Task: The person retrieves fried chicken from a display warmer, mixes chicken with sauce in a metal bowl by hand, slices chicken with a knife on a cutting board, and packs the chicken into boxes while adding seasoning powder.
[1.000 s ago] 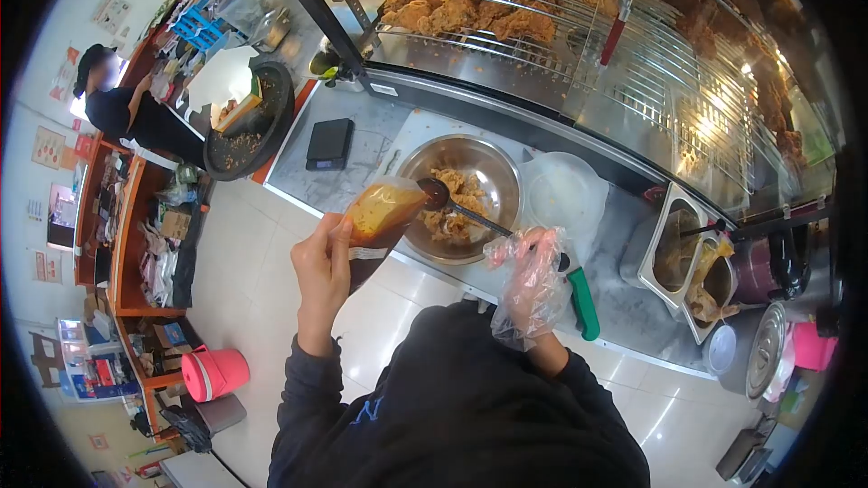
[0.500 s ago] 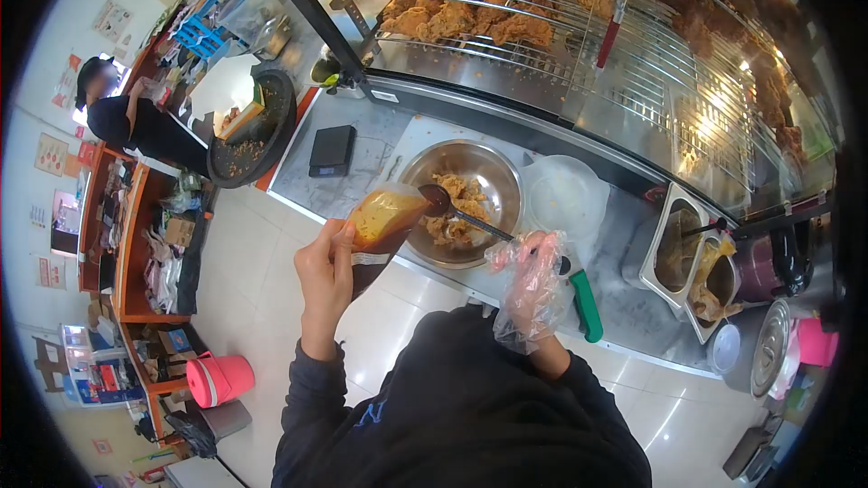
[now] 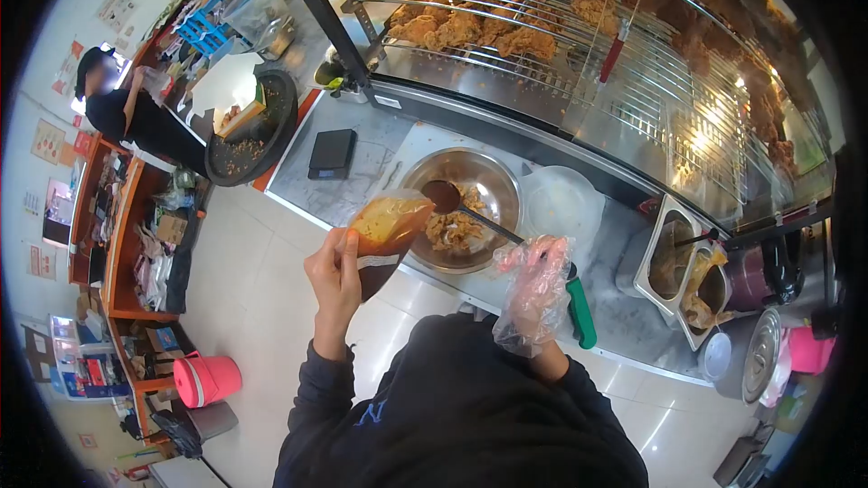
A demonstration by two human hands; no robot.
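My left hand is closed on a clear plastic pouch of orange-brown sauce, which tilts with its upper end toward the bowl. A loose clear plastic glove covers my right hand, whose fingers are wrapped round the dark handle of a ladle. The ladle's round head looks filled with dark red sauce and is just beside the pouch's end, over a steel bowl. Pieces of fried chicken lie inside that bowl. Close by my right hand, a green-handled knife rests at the counter's edge.
A glass warming cabinet with fried chicken on wire racks stands behind the bowl. Around it are a black scale, a translucent lid and metal containers. At far left stands another person near a large dark round pan.
The ladle's head has shifted slightly right, away from the pouch's end, and more sauce shows in it. My right hand has moved a little. The view has shifted slightly.
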